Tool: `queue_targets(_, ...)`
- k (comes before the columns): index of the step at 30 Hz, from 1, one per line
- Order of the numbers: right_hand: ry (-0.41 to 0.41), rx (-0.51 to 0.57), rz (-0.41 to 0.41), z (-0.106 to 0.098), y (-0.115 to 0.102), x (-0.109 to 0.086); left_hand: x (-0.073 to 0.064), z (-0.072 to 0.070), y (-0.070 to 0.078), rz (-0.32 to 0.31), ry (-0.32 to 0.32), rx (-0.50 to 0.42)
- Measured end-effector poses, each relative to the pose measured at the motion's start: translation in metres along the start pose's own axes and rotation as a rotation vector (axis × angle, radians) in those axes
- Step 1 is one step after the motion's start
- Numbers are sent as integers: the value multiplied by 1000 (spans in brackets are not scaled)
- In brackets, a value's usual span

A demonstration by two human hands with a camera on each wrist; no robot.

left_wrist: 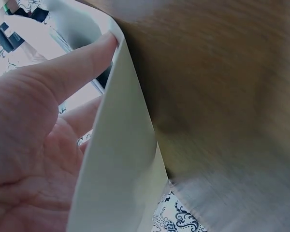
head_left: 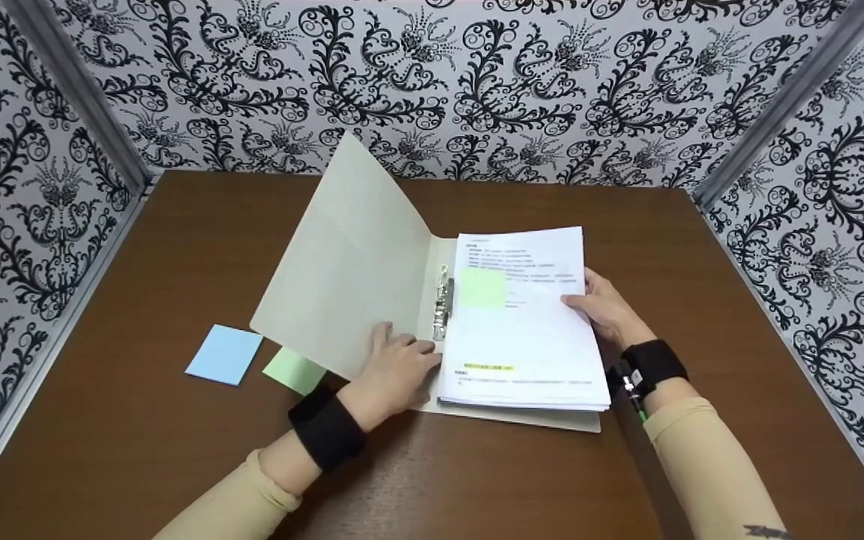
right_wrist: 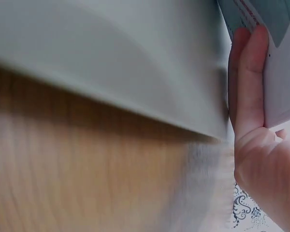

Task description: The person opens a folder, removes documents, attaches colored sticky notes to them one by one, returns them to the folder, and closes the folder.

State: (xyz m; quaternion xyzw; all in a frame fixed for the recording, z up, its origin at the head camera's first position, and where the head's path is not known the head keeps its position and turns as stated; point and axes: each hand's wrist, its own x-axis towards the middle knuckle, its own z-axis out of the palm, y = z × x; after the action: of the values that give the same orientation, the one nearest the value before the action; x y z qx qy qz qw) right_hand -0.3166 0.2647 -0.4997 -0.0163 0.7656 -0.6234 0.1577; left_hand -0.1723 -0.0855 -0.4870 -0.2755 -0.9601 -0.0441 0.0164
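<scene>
A pale grey ring folder lies on the table with its front cover raised to the left; its metal ring clip shows along the spine. My right hand grips a stack of printed papers by the right edge, thumb on top, fingers underneath. On the top sheet sits a light green sticky note. My left hand rests inside the folder near the lower spine, fingers pointing toward the papers. In the left wrist view its thumb touches the folder's edge.
Left of the folder lies a blue sticky note pad. A green sticky note pad is partly covered by the raised cover. Patterned walls enclose the back and sides of the brown table.
</scene>
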Motion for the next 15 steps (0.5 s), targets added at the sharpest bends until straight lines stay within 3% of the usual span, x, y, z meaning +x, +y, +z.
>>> queue_targets(7,-2,-11,12,7,3,2,1,-1,0,-14,-4,-20)
queue_targets(15,6,-123,27,12,6,2,3,-3,2,-9,26,-18)
